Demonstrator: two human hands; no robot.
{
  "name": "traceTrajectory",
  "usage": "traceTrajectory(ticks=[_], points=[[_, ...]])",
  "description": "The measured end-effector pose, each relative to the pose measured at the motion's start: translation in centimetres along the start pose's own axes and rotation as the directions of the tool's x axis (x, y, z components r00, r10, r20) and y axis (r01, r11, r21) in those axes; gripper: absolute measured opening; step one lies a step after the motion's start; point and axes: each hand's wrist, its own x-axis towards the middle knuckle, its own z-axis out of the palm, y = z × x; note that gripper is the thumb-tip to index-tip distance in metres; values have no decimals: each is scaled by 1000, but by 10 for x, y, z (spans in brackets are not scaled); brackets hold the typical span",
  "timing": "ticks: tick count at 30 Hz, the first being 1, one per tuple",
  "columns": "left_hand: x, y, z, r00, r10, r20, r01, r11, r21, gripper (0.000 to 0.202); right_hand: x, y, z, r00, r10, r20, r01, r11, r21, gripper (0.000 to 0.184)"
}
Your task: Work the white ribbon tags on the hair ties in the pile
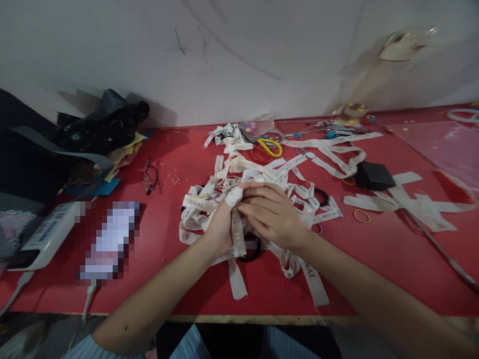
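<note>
My left hand (pixel 220 227) is closed on a white printed ribbon (pixel 238 235), one end of which hangs down between my two hands. White material (pixel 234 196) covers the tip of my left thumb; whether it is ribbon or a wrap I cannot tell. My right hand (pixel 275 214) meets the left one, its fingers bent together over the same ribbon, and their tips are partly hidden. Beneath and around both hands spreads a tangled heap of printed ribbon (pixel 262 172). A black hair tie (pixel 251 249) lies partly under it, just below my hands.
Yellow-handled scissors (pixel 270 147) rest behind the heap. To the right are a black block (pixel 374 176) and a yellow rubber band (pixel 361 216). Eyeglasses (pixel 150 177), a blurred phone (pixel 110 242) and a white device (pixel 48 234) with cables lie left on the red table (pixel 168 279).
</note>
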Motion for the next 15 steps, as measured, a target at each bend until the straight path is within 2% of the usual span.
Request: traceTrajectory(ticks=[6, 10, 15], points=[[1, -3, -2, 1000, -7, 15, 6, 998, 58, 42, 0, -4, 6, 980, 200, -11, -200, 980, -5, 9], [4, -5, -5, 999, -18, 30, 17, 999, 46, 41, 2, -6, 7, 971, 238, -31, -237, 971, 17, 7], [3, -2, -2, 998, 4, -55, 2, 995, 102, 39, 5, -8, 9, 955, 296, -31, -295, 955, 35, 6]])
